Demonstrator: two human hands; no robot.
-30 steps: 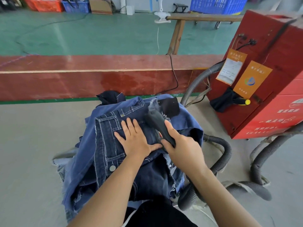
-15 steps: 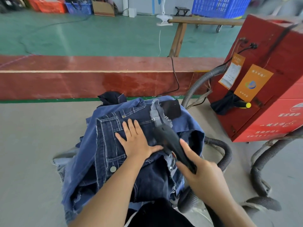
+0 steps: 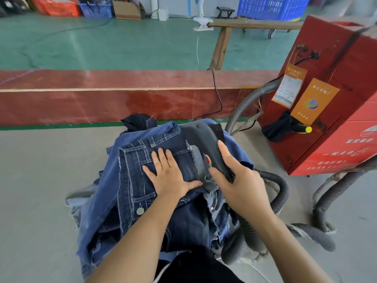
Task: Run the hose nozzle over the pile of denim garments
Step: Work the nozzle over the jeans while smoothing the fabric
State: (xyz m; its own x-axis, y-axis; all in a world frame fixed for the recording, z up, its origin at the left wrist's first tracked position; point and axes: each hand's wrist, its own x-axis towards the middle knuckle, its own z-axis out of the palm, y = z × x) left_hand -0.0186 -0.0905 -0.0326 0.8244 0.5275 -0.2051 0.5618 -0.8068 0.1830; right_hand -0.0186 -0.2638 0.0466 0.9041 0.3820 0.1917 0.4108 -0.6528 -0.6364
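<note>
Pressing flat on the pile of denim garments (image 3: 130, 190), my left hand (image 3: 171, 176) lies with fingers straight and spread across dark indigo cloth with white topstitching, frayed raw edges and a metal button. My right hand (image 3: 240, 184) curls round the hose nozzle (image 3: 208, 144), a smooth dark grey tapered piece angled up and away over the pile's far right side, its tip blurred. Ribbed grey hose (image 3: 279, 193) loops on the floor just right of the pile. The pile sits heaped on the grey table surface (image 3: 40, 180), which runs open to the left. Further right stands a red machine cabinet (image 3: 334, 119) with orange tags, a second ribbed hose entering its side. Beyond the table's far edge runs a long red board (image 3: 102, 94), then green floor (image 3: 102, 43) and blue crates (image 3: 273, 7).
</note>
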